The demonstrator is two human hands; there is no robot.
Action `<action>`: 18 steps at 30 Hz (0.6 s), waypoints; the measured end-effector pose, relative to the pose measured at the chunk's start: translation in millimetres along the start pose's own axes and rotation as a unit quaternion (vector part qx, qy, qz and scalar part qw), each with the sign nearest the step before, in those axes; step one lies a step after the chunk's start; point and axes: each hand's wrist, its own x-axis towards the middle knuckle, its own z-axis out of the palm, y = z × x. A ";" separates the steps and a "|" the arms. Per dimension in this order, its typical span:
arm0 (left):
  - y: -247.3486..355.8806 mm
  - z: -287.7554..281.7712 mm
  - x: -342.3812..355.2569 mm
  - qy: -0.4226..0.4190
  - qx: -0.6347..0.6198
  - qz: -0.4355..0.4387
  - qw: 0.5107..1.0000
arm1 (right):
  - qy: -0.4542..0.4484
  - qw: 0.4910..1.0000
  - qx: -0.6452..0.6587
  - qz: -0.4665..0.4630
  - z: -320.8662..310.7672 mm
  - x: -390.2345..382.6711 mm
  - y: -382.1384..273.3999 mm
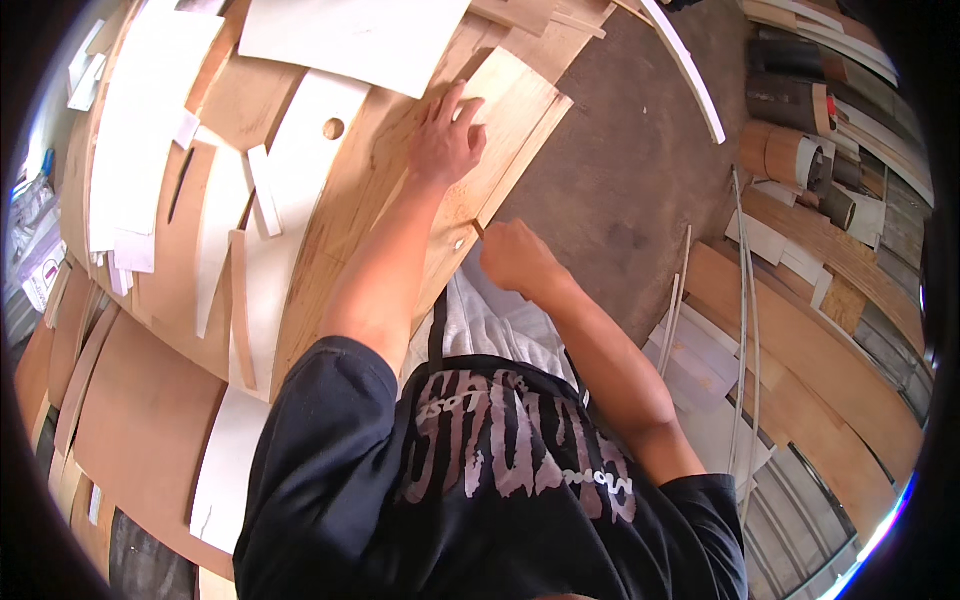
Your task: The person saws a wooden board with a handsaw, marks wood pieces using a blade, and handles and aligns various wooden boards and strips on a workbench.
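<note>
My left hand lies on a pale wooden board, its fingers apart and curled a little over the surface. Close to the board's right edge, my right hand is closed in a fist. A short, thin dark piece shows between that fist and a small notch in the edge; the rest of what the fist holds is hidden. A small white spot marks the board beside the notch.
White panels and wood offcuts cover the bench to the left, one white panel with a round hole. Brown sheets lie at lower left. Boards, rolls and long thin strips stand along the right, beyond the dark floor.
</note>
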 end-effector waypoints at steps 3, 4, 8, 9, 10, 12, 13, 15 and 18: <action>-0.1 -3.6 -5.2 -0.011 -0.018 0.003 1.000 | -0.043 0.997 0.027 0.066 -8.5 -25.4 -23.1; -4.6 -2.7 -7.3 -0.004 -0.007 0.001 1.000 | -0.066 0.990 0.054 0.110 -10.7 -27.2 -27.2; 4.1 -10.6 -7.2 -0.039 -0.026 0.018 0.999 | -0.012 0.965 -0.222 -0.137 27.8 -12.6 12.3; 6.7 -13.5 -15.7 -0.040 -0.027 0.017 0.999 | 0.014 0.969 -0.206 -0.136 31.3 -7.6 14.7; 9.5 -13.5 -27.4 -0.025 0.002 0.029 0.999 | 0.040 0.972 -0.188 -0.133 33.4 -3.5 18.8; 7.0 -13.5 -41.4 -0.010 0.030 0.042 0.999 | 0.030 0.979 -0.157 -0.123 38.4 9.9 31.0; 2.3 -15.6 -48.0 -0.014 0.027 0.043 0.999 | 0.023 0.982 -0.142 -0.121 38.8 10.6 31.2; 0.0 -13.0 -56.2 -0.021 0.021 0.045 0.999 | 0.045 0.965 -0.198 -0.165 39.5 6.4 33.6; 1.1 -11.6 -51.9 -0.033 0.033 0.014 0.999 | -0.003 0.965 -0.210 -0.156 -0.2 -5.9 15.6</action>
